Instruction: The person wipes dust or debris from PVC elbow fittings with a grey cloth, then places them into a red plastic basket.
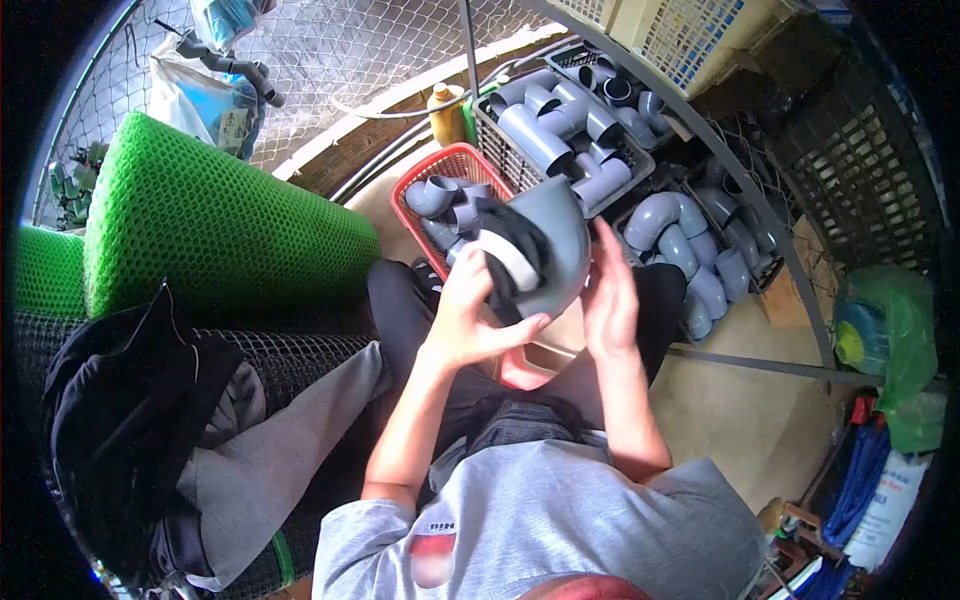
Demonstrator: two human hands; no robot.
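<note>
Over my lap a large grey pipe elbow (562,240) is held up at chest height, its curved side toward my right. My left hand (468,312) is closed at its left end, thumb stretched along the lower edge. A black, cloth-like piece with a white band (512,262) covers that end, between the hand and the elbow; I cannot tell what it is. My right hand (612,300) stands upright at the elbow's right side, fingers stretched out, with its palm facing the fitting.
A red basket (403,195) of grey fittings stands in front of my knees. Black crates (492,135) hold more fittings, and several elbows (680,245) lie farther right. A green mesh roll (220,225) and dark clothing (110,420) are at left. A metal frame bar (750,370) crosses the right.
</note>
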